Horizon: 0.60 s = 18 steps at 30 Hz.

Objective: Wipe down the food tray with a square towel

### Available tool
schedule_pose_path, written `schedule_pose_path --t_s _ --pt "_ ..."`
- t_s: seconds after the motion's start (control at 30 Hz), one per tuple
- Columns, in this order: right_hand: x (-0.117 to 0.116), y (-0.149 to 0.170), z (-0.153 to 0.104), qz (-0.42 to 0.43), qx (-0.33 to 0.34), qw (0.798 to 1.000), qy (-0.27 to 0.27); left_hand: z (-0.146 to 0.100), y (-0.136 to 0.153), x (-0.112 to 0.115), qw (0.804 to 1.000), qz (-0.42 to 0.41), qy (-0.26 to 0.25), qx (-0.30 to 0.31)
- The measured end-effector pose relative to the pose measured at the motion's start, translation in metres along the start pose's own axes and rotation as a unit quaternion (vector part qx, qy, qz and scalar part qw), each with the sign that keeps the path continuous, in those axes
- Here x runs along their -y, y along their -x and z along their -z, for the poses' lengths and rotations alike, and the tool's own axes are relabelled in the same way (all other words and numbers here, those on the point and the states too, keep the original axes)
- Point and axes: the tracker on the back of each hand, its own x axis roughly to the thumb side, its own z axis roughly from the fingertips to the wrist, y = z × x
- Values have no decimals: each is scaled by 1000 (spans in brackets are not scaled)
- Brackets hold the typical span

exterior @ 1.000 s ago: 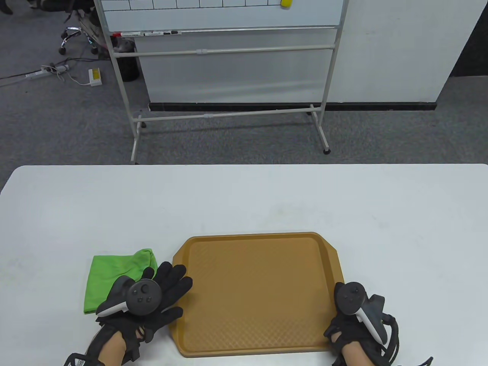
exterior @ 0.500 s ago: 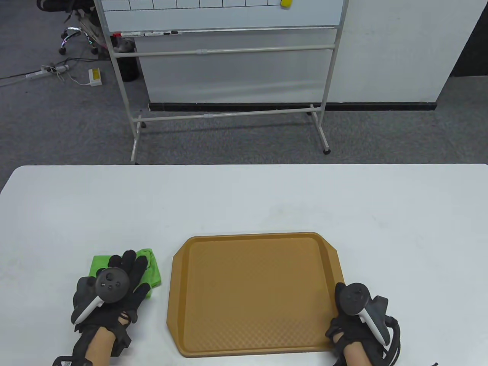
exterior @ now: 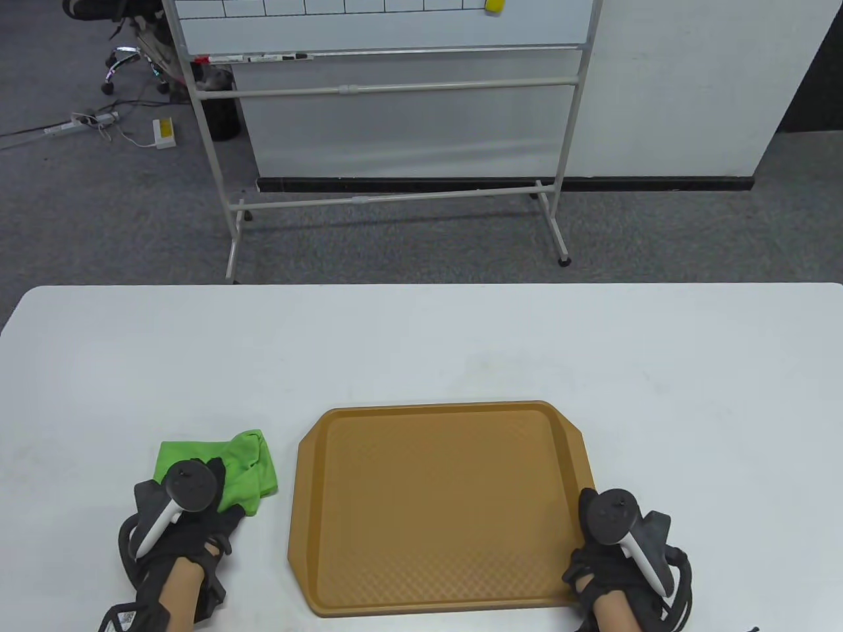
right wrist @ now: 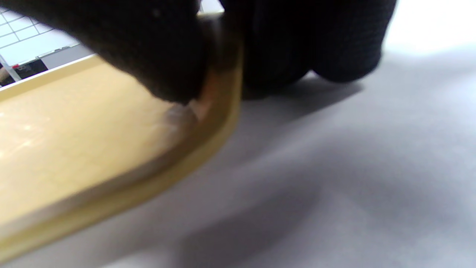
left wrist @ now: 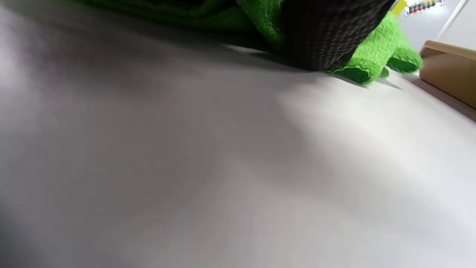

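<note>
A brown food tray (exterior: pixel 435 507) lies on the white table at the near middle. A green square towel (exterior: pixel 250 461) lies bunched just left of it. My left hand (exterior: pixel 220 490) rests on the towel's near part with fingers curled into the cloth. In the left wrist view a gloved finger (left wrist: pixel 327 33) presses on the towel (left wrist: pixel 372 61), with the tray's edge (left wrist: pixel 450 70) to the right. My right hand (exterior: pixel 587 520) grips the tray's near right rim. In the right wrist view the thumb (right wrist: pixel 148 56) lies inside the rim (right wrist: pixel 219 123) and the fingers (right wrist: pixel 319 44) outside.
The white table (exterior: pixel 421 342) stretches bare beyond the tray to its far edge. A whiteboard stand (exterior: pixel 395 85) and a white partition (exterior: pixel 691 85) stand on the grey carpet behind the table.
My left hand moved left from the tray's edge onto the towel and curled its fingers, bunching the cloth. The tray's near left corner shifted slightly left. My right hand stayed put.
</note>
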Motion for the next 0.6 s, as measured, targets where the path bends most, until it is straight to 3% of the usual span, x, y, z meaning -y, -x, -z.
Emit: schedule_pose_path --t_s 0.1,0.33,0.5,0.6 --pt "0 0 0 -3 -1 1000 -1 0 -3 -3 1000 9 -14 -5" --pt "-1 -2 0 -15 -7 1000 -2 -6 -24 -11 990 115 -77 5" --pt "-1 -2 0 -18 -7 1000 -4 -6 -20 -19 987 82 -141 1" --pt "-1 -3 -1 -22 -8 1000 -3 -12 -16 -30 989 31 -143 -4"
